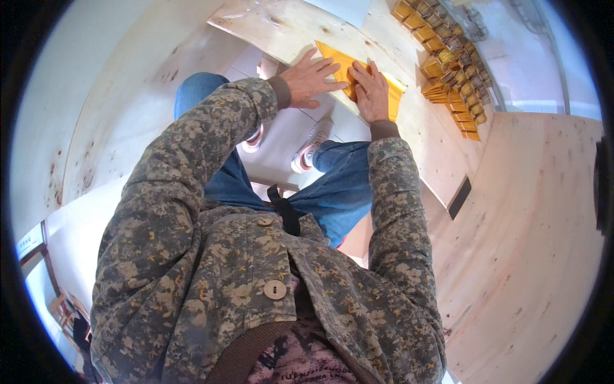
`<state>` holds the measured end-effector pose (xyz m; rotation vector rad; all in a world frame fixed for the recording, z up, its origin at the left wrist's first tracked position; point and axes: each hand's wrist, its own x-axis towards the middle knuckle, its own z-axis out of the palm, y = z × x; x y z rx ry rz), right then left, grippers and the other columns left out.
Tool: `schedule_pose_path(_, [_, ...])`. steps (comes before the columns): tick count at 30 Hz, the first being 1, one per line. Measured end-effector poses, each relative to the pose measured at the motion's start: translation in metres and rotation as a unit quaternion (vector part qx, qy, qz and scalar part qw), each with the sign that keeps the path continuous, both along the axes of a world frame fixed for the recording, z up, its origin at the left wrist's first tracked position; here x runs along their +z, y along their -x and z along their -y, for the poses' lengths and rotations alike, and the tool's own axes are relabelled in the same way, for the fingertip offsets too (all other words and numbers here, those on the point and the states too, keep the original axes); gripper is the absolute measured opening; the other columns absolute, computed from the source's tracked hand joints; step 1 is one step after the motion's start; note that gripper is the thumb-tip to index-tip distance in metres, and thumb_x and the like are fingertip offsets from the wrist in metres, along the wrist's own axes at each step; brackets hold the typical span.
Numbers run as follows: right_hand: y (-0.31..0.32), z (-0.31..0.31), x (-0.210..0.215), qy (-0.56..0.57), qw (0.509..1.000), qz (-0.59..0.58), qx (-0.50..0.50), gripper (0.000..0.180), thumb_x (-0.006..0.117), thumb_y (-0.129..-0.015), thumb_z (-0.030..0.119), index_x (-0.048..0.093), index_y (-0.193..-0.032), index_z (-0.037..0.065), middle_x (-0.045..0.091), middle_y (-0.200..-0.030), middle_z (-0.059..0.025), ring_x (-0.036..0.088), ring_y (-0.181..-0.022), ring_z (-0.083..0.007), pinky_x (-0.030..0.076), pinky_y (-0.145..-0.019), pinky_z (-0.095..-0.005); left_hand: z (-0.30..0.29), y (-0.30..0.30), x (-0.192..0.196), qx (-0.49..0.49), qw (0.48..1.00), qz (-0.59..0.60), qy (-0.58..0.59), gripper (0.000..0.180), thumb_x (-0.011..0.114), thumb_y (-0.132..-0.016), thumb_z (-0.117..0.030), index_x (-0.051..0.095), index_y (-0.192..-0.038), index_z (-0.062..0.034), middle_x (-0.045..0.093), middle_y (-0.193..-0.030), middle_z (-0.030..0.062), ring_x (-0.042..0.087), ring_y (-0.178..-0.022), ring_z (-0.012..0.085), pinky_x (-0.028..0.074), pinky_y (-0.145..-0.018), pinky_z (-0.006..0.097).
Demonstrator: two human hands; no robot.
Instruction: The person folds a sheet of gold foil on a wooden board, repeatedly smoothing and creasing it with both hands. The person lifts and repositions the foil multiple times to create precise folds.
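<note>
A yellow sheet [332, 56], paper-like, lies on the wooden table near its front edge. My left hand [307, 78] reaches over the sheet's left part with fingers spread, its fingertips at the sheet. On the sheet's right part rests my right hand [371, 93], fingers stretched forward and slightly bent. A small brownish patch [351, 91] shows between the two hands; whether it is a lump or a shadow I cannot make out. Neither hand is seen gripping anything.
Rows of orange-yellow folded packets [444, 61] stand at the table's far right, next to clear plastic [524, 57]. A pale sheet [342, 9] lies at the back. A wooden panel [531, 211] rises at the right; a small dark strip [459, 197] sits by the table corner.
</note>
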<state>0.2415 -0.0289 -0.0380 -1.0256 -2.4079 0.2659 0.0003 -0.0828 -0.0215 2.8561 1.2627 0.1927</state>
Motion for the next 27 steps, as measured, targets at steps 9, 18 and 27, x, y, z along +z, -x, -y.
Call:
schedule_pose_path(9, [0.004,0.004,0.003,0.008,0.999,0.028,-0.021,0.042,0.053,-0.090,0.011,0.065,-0.130,0.015,0.055,-0.145,-0.0029,0.035,-0.144,-0.0321,0.024,-0.117,-0.0469,0.007,0.002,0.007,-0.006,1.000,-0.013,-0.014,0.084,0.079,-0.075,-0.044,0.040,-0.149,-0.0348,0.034,-0.152,0.0213,0.030,-0.144,0.0380,0.021,-0.112,0.067])
schedule_pose_path(18, [0.004,0.002,0.001,0.019,0.999,0.032,-0.025,0.042,0.054,-0.089,0.011,0.064,-0.130,0.016,0.055,-0.145,-0.0024,0.036,-0.143,-0.0329,0.024,-0.117,-0.0477,0.004,0.000,-0.007,-0.041,0.997,0.064,-0.024,0.080,0.079,-0.078,-0.032,0.042,-0.149,-0.0258,0.030,-0.158,0.0154,0.028,-0.147,0.0309,0.017,-0.120,0.058])
schedule_pose_path(27, [0.005,0.003,0.002,0.006,1.000,0.018,-0.014,0.041,0.052,-0.091,0.013,0.064,-0.130,0.016,0.053,-0.146,-0.0024,0.037,-0.143,-0.0334,0.025,-0.117,-0.0479,0.009,-0.004,-0.006,-0.032,0.998,0.063,-0.007,0.080,0.079,-0.076,-0.033,0.044,-0.146,-0.0223,0.038,-0.154,0.0101,0.033,-0.144,0.0284,0.018,-0.117,0.063])
